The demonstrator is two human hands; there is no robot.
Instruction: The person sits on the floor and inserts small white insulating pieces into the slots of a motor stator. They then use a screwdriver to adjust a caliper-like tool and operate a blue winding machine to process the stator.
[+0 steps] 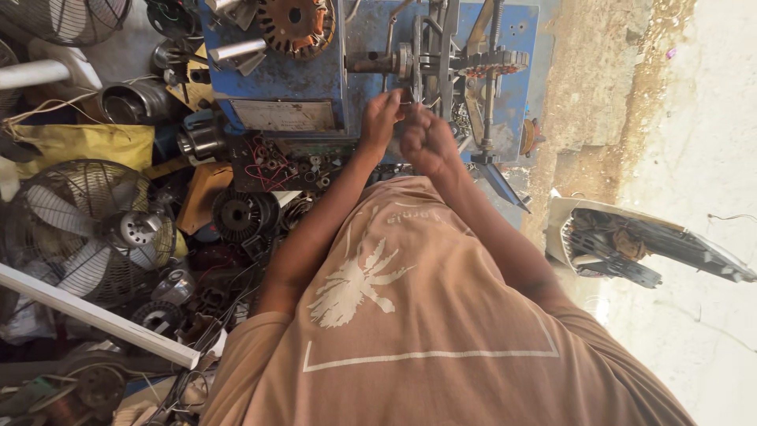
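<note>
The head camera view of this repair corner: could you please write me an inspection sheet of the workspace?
Surface: blue machine body, paint scratched and worn, a pale plate on its front.
Job's things: metal wheel on the machine's shaft; both hands meet at it.
Clutter: caged fan, motor cores, a copper-wound core on the machine, yellow sack, white bar.
Hands: left hand pinches at the wheel; right hand curled beside it; what the fingers hold cannot be told.
Cables: red wires tangled below the machine.
Surroundings: pale, sunlit concrete ground; a broken white housing lies on it.
</note>
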